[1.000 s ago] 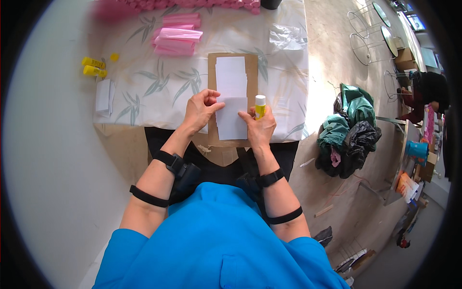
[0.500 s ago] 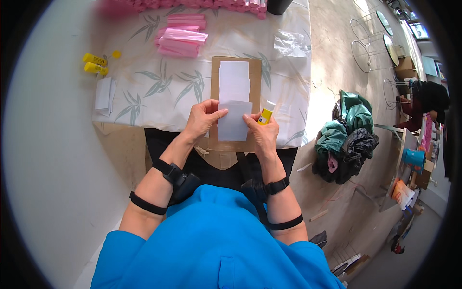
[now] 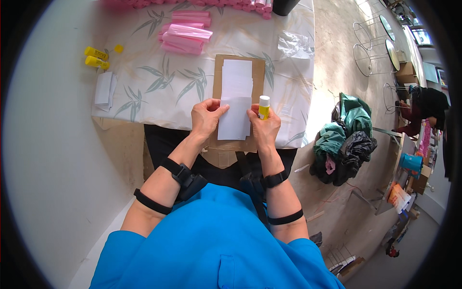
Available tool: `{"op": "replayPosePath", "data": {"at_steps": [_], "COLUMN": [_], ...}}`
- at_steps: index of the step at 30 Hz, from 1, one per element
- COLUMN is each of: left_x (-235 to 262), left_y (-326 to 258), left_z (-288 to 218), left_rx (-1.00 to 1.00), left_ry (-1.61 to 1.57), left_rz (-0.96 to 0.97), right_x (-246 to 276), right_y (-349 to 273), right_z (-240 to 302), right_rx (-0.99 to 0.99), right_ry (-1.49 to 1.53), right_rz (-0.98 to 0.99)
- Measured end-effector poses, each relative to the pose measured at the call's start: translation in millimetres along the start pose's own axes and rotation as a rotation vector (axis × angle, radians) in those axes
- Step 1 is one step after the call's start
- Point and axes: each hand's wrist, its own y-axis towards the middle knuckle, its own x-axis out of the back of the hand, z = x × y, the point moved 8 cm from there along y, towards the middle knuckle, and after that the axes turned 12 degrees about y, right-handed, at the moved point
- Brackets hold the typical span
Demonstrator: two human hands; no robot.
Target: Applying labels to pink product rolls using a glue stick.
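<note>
A brown cardboard piece [image 3: 218,79] lies near the table's front edge, bearing a column of overlapping white paper slips [image 3: 237,77]. Over their near part lies a white paper slip [image 3: 234,120], its left edge pinched between the thumb and fingers of my left hand [image 3: 206,118]. My right hand [image 3: 266,129] has its thumb at that slip's right edge. The same hand's fingers are closed round a yellow glue stick [image 3: 263,107], which stands with its white end up. The fingers under the paper are partly hidden.
Pink rolled bundles [image 3: 186,36] lie further back on the patterned tablecloth [image 3: 159,62]. Two yellow glue sticks [image 3: 97,62], a yellow cap [image 3: 119,48] and folded white papers [image 3: 104,90] are at left. Clear plastic [image 3: 294,45] lies at right. Green and black bags [image 3: 351,139] sit on the floor.
The held slip now lies closer in line with the slips beneath it. The glue stick in my right hand has tipped more upright.
</note>
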Motion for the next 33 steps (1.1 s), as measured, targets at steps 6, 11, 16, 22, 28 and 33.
{"op": "replayPosePath", "data": {"at_steps": [6, 11, 16, 22, 28, 33], "left_x": [-2.5, -1.2, 1.9, 3.0, 6.1, 4.6], "left_y": [-0.4, 1.6, 2.3, 1.7, 1.5, 1.2], "left_z": [-1.6, -0.4, 1.0, -3.1, -11.8, -16.8], "left_rx": [0.016, -0.002, -0.023, 0.007, -0.109, -0.109], "left_ry": [-0.078, -0.137, -0.106, 0.077, 0.196, 0.260], "left_rz": [-0.018, -0.040, -0.139, -0.188, -0.250, -0.260], "right_x": [0.2, -0.1, -0.7, 0.5, -2.9, -3.8], "right_y": [3.9, 7.0, 9.1, 9.7, 10.2, 13.7], "right_z": [-7.1, -4.7, -6.5, -5.6, 6.3, 2.5], "right_rx": [-0.099, -0.055, -0.041, -0.010, 0.027, 0.035], "right_ry": [0.003, 0.073, -0.004, -0.057, -0.140, -0.184], "right_rz": [0.014, -0.023, -0.023, -0.041, -0.046, -0.045]}}
